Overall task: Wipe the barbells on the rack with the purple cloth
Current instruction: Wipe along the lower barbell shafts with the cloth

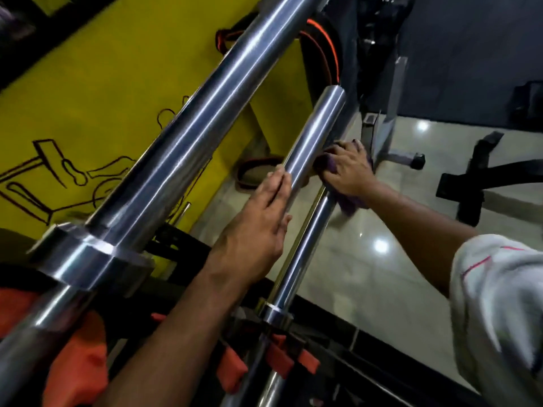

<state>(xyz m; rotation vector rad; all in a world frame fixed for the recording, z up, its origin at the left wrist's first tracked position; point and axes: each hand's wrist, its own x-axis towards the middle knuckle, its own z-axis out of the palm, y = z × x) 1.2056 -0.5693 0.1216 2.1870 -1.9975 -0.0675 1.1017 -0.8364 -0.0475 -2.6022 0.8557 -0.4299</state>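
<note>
Barbells: right hand grips the purple cloth beside the middle barbell; left hand rests flat on it.

No legible text, label, brand or number. Yellow wall panel, left of frame: dark line drawings only, no lettering.

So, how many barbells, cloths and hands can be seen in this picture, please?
Barbells: 2, a near barbell and a far barbell
Purple cloth: 1
Hands: 2, left hand on the far barbell, right hand holding the cloth
Total: 5
</note>
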